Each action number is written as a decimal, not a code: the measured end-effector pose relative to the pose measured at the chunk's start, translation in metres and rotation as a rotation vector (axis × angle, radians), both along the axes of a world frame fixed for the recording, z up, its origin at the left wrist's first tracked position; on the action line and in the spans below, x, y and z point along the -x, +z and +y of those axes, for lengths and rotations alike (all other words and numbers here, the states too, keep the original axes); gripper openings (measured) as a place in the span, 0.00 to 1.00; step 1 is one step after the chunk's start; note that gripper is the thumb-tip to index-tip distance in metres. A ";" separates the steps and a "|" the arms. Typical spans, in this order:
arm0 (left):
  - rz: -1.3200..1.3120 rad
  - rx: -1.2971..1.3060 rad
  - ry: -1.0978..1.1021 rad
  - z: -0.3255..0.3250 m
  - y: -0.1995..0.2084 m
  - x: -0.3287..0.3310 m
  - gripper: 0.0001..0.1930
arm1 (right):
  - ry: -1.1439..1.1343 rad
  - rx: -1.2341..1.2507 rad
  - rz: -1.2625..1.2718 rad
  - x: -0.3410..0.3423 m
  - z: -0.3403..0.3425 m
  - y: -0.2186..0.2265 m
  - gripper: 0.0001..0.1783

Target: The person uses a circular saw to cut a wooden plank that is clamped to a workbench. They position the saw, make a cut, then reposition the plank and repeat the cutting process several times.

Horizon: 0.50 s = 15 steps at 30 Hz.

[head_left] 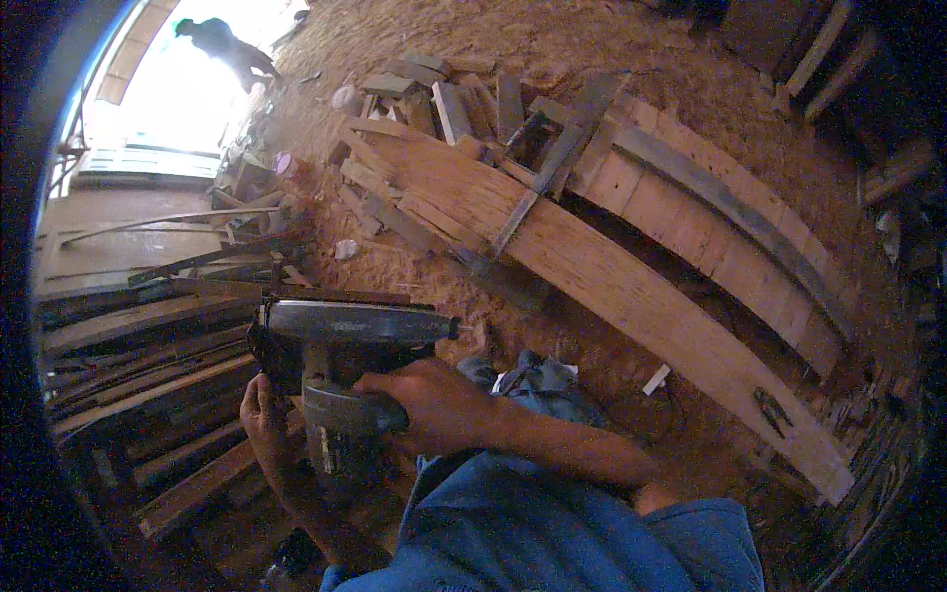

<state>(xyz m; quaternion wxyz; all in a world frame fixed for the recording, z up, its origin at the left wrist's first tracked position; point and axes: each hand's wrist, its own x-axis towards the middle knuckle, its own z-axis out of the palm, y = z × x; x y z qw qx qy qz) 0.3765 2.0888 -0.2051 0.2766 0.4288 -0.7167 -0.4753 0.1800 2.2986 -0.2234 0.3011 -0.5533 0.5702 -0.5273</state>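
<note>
In front of my body I hold a grey and black electric hand planer point(355, 324), its long flat body lying crosswise and its rounded housing turned toward me. My right hand point(429, 400) is wrapped round its handle from the right. My left hand point(258, 419) is at its left end, fingers pointing up against the lower edge of the black part; the tool partly hides this grip. To the right, a long light-brown board point(612, 286) slants across the work area, with a metal bar clamp point(533, 202) across it. A dark pincer-like tool point(769, 412) rests near its close end.
Beyond the long board stands a curved, panelled wooden piece point(730, 212). Offcuts point(449, 111) are heaped at the board's far end. Stacked planks point(148, 326) fill the left side. Shavings cover the floor point(572, 44). A person point(222, 44) is in the bright opening, upper left.
</note>
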 end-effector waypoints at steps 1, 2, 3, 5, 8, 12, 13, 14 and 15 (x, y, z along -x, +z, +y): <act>0.005 -0.006 0.000 0.027 -0.007 -0.008 0.19 | -0.002 -0.010 0.003 -0.007 0.027 -0.006 0.32; 0.007 -0.011 -0.003 0.045 -0.012 -0.013 0.19 | -0.006 -0.018 0.004 -0.014 0.046 -0.011 0.32; 0.014 -0.010 -0.001 0.060 -0.014 -0.021 0.19 | -0.007 -0.005 -0.006 -0.020 0.057 -0.014 0.33; 0.024 -0.019 0.007 0.091 -0.027 -0.046 0.19 | 0.006 0.021 -0.025 -0.040 0.085 -0.026 0.33; 0.021 -0.053 0.005 0.131 -0.055 -0.095 0.18 | 0.024 0.055 -0.118 -0.080 0.128 -0.051 0.33; -0.077 0.002 0.069 0.186 -0.110 -0.166 0.19 | 0.108 -0.050 0.002 -0.132 0.190 -0.105 0.31; -0.112 0.039 0.104 0.194 -0.125 -0.178 0.19 | 0.118 -0.034 0.002 -0.142 0.194 -0.120 0.31; -0.104 0.040 0.077 0.194 -0.133 -0.191 0.19 | 0.126 -0.021 -0.011 -0.157 0.194 -0.133 0.31; -0.115 0.022 0.086 0.194 -0.138 -0.204 0.19 | 0.129 -0.024 -0.035 -0.170 0.189 -0.145 0.31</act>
